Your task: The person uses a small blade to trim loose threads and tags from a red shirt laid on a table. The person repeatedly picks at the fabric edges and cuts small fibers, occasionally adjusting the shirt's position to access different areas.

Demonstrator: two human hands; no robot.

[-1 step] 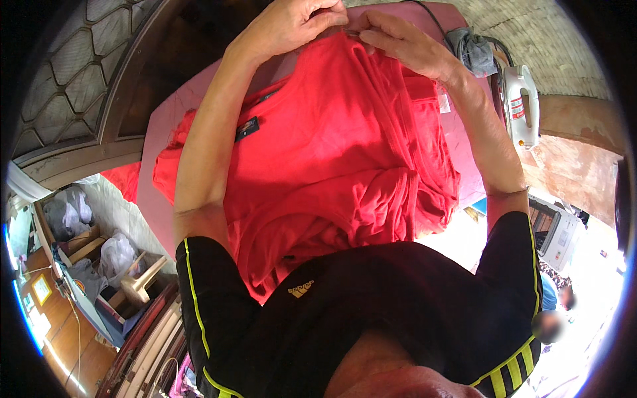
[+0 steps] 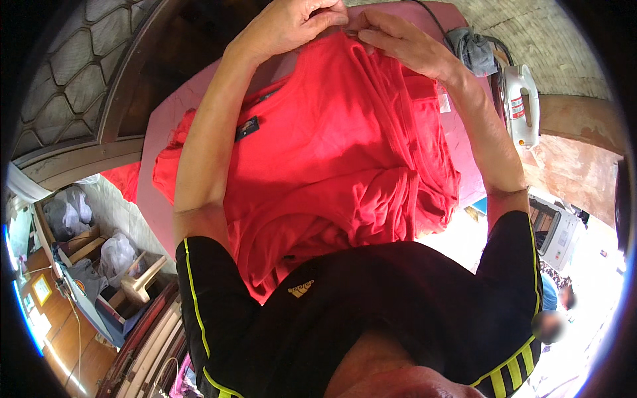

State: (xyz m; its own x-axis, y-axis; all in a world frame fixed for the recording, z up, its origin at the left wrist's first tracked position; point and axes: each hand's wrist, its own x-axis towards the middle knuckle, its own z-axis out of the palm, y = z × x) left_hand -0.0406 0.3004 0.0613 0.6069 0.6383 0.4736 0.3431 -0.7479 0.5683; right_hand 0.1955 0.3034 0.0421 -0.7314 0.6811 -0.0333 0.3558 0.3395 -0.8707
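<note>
A bright red shirt (image 2: 318,126) lies spread and partly bunched over a pink-covered table (image 2: 162,126), close against my body. A dark neck label (image 2: 247,129) shows on its left part, and folds gather toward me. At the far end, my left hand (image 2: 302,23) has its fingers pinched together at the shirt's edge. Just to the right, my right hand (image 2: 405,45) grips the same edge, thumb and fingers closed on the cloth. The two sets of fingertips almost meet. What exactly lies between them is too small to make out.
A white iron (image 2: 522,106) stands at the table's right, near a grey cloth (image 2: 474,53). A white appliance (image 2: 557,232) and a blurred person (image 2: 551,312) are at lower right. Plastic bags (image 2: 119,257) sit among wooden pieces at left, below a metal grille (image 2: 66,73).
</note>
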